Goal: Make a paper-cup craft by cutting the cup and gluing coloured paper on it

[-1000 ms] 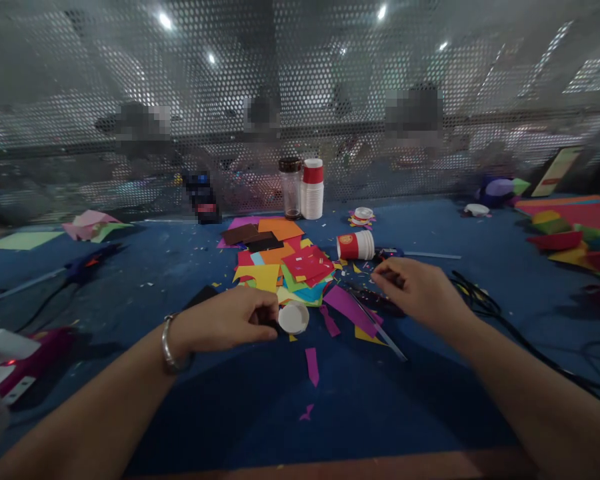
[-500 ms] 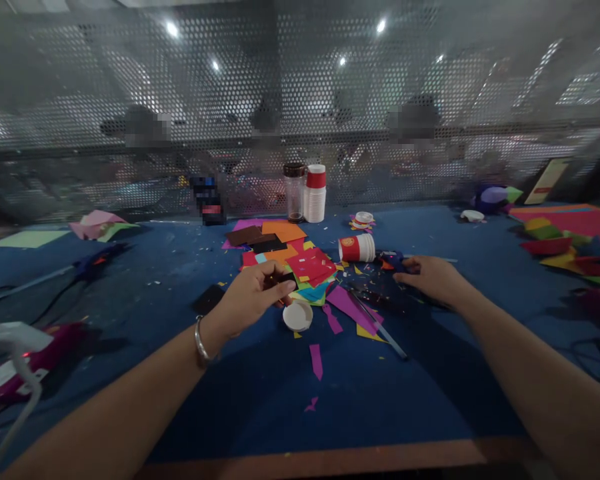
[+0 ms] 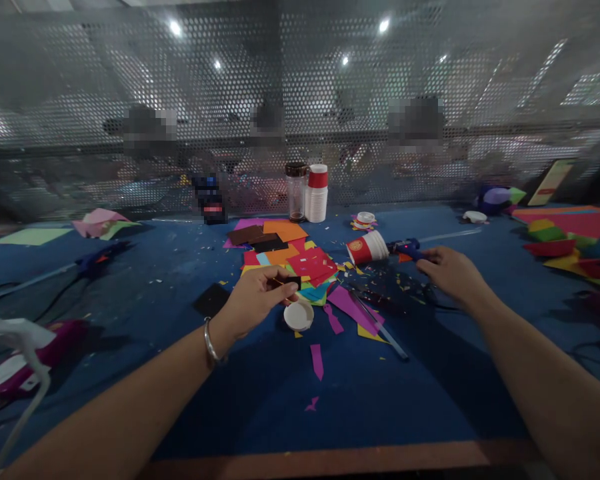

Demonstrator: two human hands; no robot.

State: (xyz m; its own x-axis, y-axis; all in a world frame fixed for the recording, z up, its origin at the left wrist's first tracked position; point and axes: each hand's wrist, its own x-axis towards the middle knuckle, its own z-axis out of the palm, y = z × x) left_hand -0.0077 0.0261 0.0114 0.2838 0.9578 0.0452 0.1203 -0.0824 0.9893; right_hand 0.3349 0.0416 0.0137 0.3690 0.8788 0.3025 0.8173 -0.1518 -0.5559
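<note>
My left hand point(image 3: 263, 293), with a silver bangle on its wrist, pinches a small black piece of paper point(image 3: 293, 281) between thumb and fingers. Just below it a short white paper cup piece point(image 3: 299, 316) rests on the table. Further right, my right hand point(image 3: 450, 273) has its fingers closed on the handle of a blue glue gun point(image 3: 406, 248), with a clear glue stick point(image 3: 453, 235) out of its back. The gun's nozzle end is at the white rim side of a tilted red and white paper cup point(image 3: 367, 249); whether they touch I cannot tell.
Colored paper sheets point(image 3: 280, 257) lie piled mid-table, with scissors point(image 3: 375, 297) and a loose glue stick point(image 3: 393, 343) nearby. A clear jar point(image 3: 295, 193) and stacked paper cups point(image 3: 317, 193) stand behind. Another glue gun point(image 3: 93, 260) is at left; a perforated metal screen point(image 3: 220, 100) borders the back.
My right hand has moved right and slightly up with the glue gun, which is now lifted and turned. The paper cup has shifted right and tilted. My left hand has moved slightly right.
</note>
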